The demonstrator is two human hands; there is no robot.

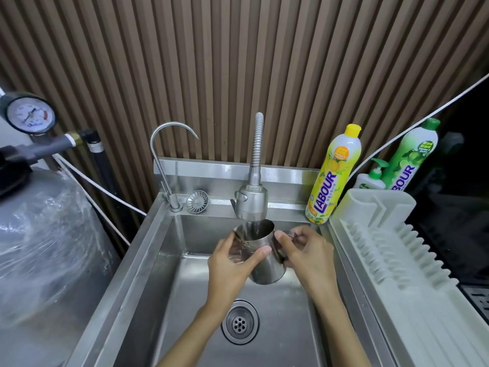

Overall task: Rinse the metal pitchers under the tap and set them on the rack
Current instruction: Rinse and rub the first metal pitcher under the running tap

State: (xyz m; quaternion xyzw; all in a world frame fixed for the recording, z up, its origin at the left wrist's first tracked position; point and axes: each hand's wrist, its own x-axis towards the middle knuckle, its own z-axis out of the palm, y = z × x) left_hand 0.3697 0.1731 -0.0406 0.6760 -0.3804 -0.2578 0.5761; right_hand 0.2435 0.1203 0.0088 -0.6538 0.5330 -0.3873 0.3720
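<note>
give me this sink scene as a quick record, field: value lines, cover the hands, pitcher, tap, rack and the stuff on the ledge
pitcher: metal pitcher, tilted, mouth under the tap
tap: spray tap, thin stream falling into the pitcher
left hand: left hand grips the pitcher's body
right hand: right hand holds its handle side
sink: steel sink, pitcher held above the basin
rack: white dish rack, right of the sink, no pitcher on it yet
ledge: sink strainer, yellow soap bottle
</note>
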